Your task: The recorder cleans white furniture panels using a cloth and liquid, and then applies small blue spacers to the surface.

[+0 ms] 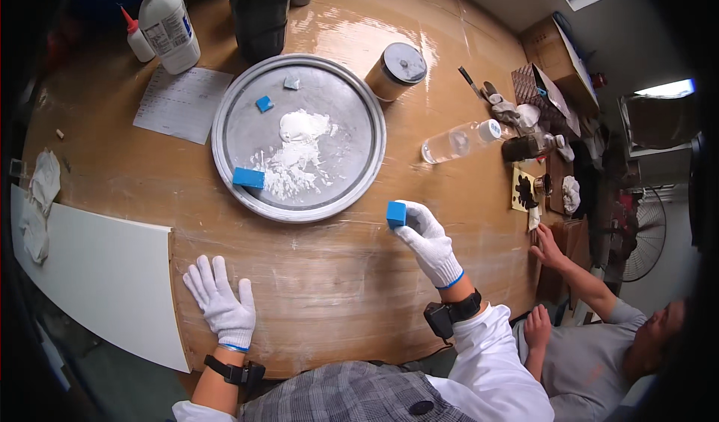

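Observation:
Between the thumb and fingers of my white-gloved right hand point(427, 244) is a small blue block point(397, 214), held above the wooden table. My left hand point(222, 300), also gloved in white, rests on the tabletop with its fingers spread and nothing in it. Beyond my hands lies a round grey metal tray or lid point(359, 169). A patch of white powder point(301, 127) is spread over its middle. A longer blue block point(249, 177) sits at its near left rim, and a smaller blue piece point(264, 104) and a greyish piece point(291, 83) lie further back.
A white panel point(105, 272) covers the left corner. Behind the tray are a paper sheet point(182, 104), a white bottle point(171, 29), a black jug point(259, 17) and a brown can point(395, 71). A clear bottle point(457, 142) lies to the right. Another person point(599, 347) sits at the right edge.

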{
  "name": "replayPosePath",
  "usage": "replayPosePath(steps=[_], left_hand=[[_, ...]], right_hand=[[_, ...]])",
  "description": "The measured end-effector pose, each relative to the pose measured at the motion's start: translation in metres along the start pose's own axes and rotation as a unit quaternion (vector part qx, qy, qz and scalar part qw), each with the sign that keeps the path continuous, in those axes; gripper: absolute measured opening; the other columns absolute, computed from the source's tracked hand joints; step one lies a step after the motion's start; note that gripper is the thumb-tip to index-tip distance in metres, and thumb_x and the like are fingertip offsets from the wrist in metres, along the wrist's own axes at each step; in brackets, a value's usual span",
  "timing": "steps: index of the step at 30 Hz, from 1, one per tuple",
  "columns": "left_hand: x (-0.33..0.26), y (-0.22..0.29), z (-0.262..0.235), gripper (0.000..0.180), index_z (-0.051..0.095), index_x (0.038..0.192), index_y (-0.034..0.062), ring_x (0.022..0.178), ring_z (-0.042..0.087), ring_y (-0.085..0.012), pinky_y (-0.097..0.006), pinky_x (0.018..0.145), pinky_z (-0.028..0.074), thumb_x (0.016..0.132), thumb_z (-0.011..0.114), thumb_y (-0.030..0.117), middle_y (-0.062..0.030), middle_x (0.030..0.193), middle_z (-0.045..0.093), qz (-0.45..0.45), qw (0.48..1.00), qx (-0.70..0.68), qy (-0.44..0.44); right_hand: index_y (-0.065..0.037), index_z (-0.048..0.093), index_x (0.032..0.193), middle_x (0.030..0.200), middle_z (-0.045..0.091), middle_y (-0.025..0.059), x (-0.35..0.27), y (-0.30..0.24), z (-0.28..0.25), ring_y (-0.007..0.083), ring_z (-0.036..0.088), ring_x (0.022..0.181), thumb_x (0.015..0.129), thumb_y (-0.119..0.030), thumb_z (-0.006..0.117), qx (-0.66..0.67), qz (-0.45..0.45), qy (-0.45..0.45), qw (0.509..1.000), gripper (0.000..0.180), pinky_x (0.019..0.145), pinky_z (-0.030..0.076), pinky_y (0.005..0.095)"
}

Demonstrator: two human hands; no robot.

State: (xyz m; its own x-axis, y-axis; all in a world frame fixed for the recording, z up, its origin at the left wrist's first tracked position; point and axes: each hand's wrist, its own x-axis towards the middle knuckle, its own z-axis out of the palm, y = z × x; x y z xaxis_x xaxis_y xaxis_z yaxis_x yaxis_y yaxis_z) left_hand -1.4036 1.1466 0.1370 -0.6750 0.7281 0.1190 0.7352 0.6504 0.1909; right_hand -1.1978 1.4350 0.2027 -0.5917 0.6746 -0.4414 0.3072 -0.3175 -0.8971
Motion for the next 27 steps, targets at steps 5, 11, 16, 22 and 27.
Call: replayPosePath(steps=[5, 11, 16, 22, 27], left_hand=[[0.000, 0.000, 0.005, 0.062, 0.039, 0.135, 0.0030, 0.134, 0.023, -0.0456, -0.061, 0.111, 0.015, 0.083, 0.060, 0.029, -0.0234, 0.144, 0.030, -0.001, 1.000, 0.001, -0.003], [0.000, -0.001, 0.005, 0.062, 0.039, 0.134, 0.0040, 0.134, 0.023, -0.0464, -0.063, 0.110, 0.015, 0.082, 0.061, 0.031, -0.0230, 0.143, 0.031, -0.010, 1.000, -0.015, 0.003], [0.000, -0.003, 0.001, 0.063, 0.040, 0.133, 0.0042, 0.133, 0.024, -0.0474, -0.064, 0.109, 0.015, 0.081, 0.063, 0.030, -0.0228, 0.143, 0.032, -0.010, 0.999, -0.031, 0.002], [0.000, -0.003, -0.002, 0.065, 0.037, 0.137, 0.0037, 0.135, 0.021, -0.0462, -0.062, 0.111, 0.014, 0.082, 0.061, 0.027, -0.0218, 0.146, 0.029, -0.010, 0.999, -0.042, -0.006], [0.000, -0.002, -0.003, 0.064, 0.038, 0.136, 0.0034, 0.134, 0.022, -0.0462, -0.062, 0.111, 0.014, 0.081, 0.062, 0.026, -0.0219, 0.145, 0.030, -0.017, 0.999, -0.049, -0.015]], right_hand=[[-0.002, 0.049, 0.123, 0.113, 0.056, 0.0072, 0.004, -0.010, 0.003, 0.0153, 0.055, 0.103, 0.085, 0.001, 0.061, 0.034, -0.033, -0.016, 0.999, 0.040, 0.089, 0.049, 0.0300], [-0.002, 0.048, 0.123, 0.108, 0.055, 0.0086, 0.017, -0.048, 0.013, 0.0138, 0.058, 0.090, 0.083, -0.001, 0.062, -0.096, -0.055, 0.018, 0.994, 0.043, 0.080, 0.052, 0.0290], [-0.002, 0.047, 0.126, 0.107, 0.056, 0.0113, 0.044, -0.075, 0.023, 0.0161, 0.059, 0.090, 0.085, -0.006, 0.061, -0.301, -0.143, 0.008, 0.943, 0.043, 0.078, 0.049, 0.0278], [-0.003, 0.050, 0.123, 0.105, 0.055, 0.0174, 0.075, -0.099, 0.057, 0.0299, 0.061, 0.093, 0.073, 0.007, 0.066, -0.439, -0.400, 0.038, 0.804, 0.053, 0.077, 0.052, 0.0342], [-0.003, 0.053, 0.118, 0.106, 0.057, 0.0166, 0.100, -0.101, 0.067, 0.0299, 0.062, 0.093, 0.072, 0.007, 0.068, -0.436, -0.447, 0.029, 0.781, 0.049, 0.078, 0.052, 0.0338]])
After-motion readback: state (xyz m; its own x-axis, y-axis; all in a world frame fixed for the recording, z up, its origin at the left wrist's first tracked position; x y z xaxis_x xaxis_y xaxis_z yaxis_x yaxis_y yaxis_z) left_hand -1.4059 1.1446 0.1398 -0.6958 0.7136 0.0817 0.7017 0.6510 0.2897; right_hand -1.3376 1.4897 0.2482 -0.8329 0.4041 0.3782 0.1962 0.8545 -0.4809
